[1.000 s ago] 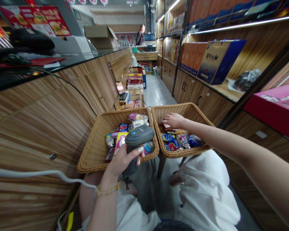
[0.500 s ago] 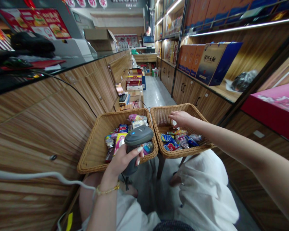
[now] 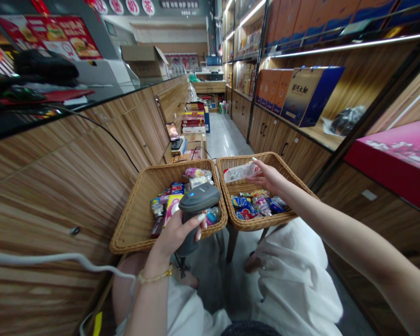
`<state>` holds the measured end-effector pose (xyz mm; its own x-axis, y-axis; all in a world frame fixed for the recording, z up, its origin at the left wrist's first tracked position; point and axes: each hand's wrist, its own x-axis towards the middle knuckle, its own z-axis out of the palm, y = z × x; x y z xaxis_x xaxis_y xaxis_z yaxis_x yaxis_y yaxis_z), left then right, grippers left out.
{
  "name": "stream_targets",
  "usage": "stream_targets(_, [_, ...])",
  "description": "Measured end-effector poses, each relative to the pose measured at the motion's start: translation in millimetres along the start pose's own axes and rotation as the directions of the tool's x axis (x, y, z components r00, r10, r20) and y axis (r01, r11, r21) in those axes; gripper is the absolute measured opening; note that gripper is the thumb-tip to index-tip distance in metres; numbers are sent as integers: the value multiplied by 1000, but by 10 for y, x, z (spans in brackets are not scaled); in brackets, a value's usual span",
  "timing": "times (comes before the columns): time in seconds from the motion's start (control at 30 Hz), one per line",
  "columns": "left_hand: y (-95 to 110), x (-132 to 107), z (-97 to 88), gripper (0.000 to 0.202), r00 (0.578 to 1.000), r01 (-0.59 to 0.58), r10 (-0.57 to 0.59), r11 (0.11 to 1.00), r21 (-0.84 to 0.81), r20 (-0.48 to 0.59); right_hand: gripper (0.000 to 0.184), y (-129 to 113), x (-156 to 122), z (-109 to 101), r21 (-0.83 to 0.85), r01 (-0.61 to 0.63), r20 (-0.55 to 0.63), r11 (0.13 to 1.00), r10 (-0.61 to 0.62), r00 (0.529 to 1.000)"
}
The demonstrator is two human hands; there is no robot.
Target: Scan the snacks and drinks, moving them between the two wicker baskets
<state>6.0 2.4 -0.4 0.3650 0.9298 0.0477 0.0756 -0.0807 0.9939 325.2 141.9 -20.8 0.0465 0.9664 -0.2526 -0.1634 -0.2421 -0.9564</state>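
Head view: left hand (image 3: 175,234) curled round grey scanner (image 3: 200,197), lower centre; right hand (image 3: 269,178), part-closed, pinching white packet (image 3: 238,172) at wicker basket (image 3: 266,224), right of centre.

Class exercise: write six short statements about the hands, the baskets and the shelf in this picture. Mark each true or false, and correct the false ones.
1. The left hand holds a dark grey, pistol-shaped scanner. True.
2. The right hand holds nothing. False: its fingers hold a flat, white printed packet.
3. A tan, rectangular woven left basket stands beside a similar right basket. True.
4. The thin gold-coloured bracelet is on the right wrist. False: it is on the left wrist.
5. A beige-and-blue upright box stands on the brown wooden shelf. True.
6. Only the left basket holds small items. False: the right basket holds some too, including small blue packets.
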Motion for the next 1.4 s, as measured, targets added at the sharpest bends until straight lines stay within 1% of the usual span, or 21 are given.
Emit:
stream_targets(0.03, [2, 0, 2, 31, 1000, -2, 2, 1000, 0, -3, 42, 23, -32, -1, 54, -48, 6, 997, 47, 999])
stream_targets(0.1, [7, 1, 7, 31, 1000, -7, 7, 1000, 2, -6, 50, 60, -85, -19, 108, -130, 17, 986, 129, 992])
stream_targets(0.2, [17, 4, 13, 30, 1000, -2, 2, 1000, 12, -6, 57, 97, -156, -47, 156, -210, 52, 965, 204, 978])
stream_targets(0.33, [26, 7, 18, 31, 1000, 2, -2, 1000, 17, -10, 49, 126, -287, -10, 193, -254, 142, 948, 230, 963])
stream_targets(0.5, [26, 9, 26, 30, 1000, -1, 1, 1000, 1, -15, 49, 141, -429, 75, 138, -333, 246, 933, 293, 924])
stream_targets(0.67, [2, 25, 22, 29, 1000, -9, 8, 1000, -26, -7, 46, 132, -482, 95, 86, -355, 331, 931, 309, 892])
stream_targets(0.9, [-14, 16, 15, 29, 1000, 6, -7, 999, -54, -20, 41, 122, -526, 83, 104, -366, 441, 925, 287, 851])
stream_targets(1.13, [-14, 29, 26, 28, 999, -14, 13, 999, -52, -30, 46, 183, -492, 36, 72, -360, 545, 930, 266, 796])
stream_targets(1.23, [-12, 32, 33, 28, 999, -12, 10, 997, -70, -36, 47, 194, -496, 33, 69, -347, 554, 935, 254, 793])
stream_targets(1.4, [7, 23, 48, 26, 998, -26, 22, 997, -68, -57, 47, 181, -521, 39, 67, -344, 535, 937, 257, 804])
